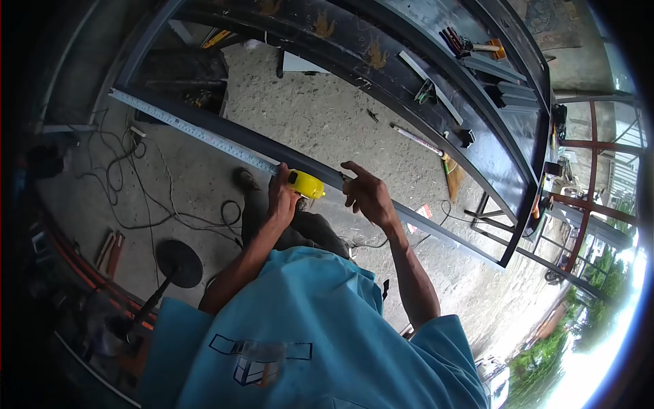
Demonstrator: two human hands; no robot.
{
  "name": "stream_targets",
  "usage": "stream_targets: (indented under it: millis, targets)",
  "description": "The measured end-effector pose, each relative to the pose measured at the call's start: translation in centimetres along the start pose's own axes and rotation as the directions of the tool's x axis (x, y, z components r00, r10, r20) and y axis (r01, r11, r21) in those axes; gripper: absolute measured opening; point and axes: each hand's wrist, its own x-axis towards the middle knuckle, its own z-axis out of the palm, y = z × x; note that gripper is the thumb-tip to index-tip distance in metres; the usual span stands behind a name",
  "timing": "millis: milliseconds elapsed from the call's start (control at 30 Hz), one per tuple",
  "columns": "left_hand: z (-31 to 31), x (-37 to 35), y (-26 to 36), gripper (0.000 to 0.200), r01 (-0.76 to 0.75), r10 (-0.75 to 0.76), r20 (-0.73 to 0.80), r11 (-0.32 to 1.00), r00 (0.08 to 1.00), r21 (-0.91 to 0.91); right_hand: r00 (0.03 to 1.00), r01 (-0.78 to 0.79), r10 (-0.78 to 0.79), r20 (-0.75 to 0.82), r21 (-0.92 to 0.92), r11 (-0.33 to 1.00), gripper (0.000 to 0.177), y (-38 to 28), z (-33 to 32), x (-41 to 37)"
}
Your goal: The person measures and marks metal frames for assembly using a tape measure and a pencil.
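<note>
My left hand [280,196] is closed around a yellow tape measure [306,185]. Its pale blade [194,131] is pulled out to the far left, running along the near side of a dark metal bar [259,143] up to the frame's corner. My right hand [369,196] is at the same bar, just right of the tape case. Its index finger points out over the bar while the other fingers are bent. A small dark thing seems to be between them, too small to name.
The bar belongs to a large metal frame [504,262]. Cut metal pieces [494,68], a hammer [489,48] and a clamp-like tool [427,92] rest on it. A broom [451,177] and loose cables [174,215] lie on the concrete floor. A round-based stand [179,262] is at lower left.
</note>
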Motion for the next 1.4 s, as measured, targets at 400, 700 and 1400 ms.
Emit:
stream_targets:
  millis: [400, 700, 1400]
  targets:
    - [-2.4, 3.0, -4.0, 0.038, -0.052, 0.078, 0.112, 0.975, 0.991, -0.217, 0.955, -0.182, 0.012, 0.295, 0.557, 0.810, 0.043, 0.0, -0.6, 8.2]
    - [2.1, 0.7, -7.1, 0.034, -0.338, 0.323, -0.140, 0.935, 0.936, -0.107, 0.853, 0.059, -0.246, 0.460, 0.383, 0.922, 0.027, 0.9, 0.5, 10.5]
    - [4.6, 0.6, -7.7, 0.028, -0.368, 0.322, -0.364, 0.928, 0.874, -0.062, 0.798, 0.419, -0.436, 0.417, 0.136, 0.898, 0.019, -0.5, 4.2, 13.5]
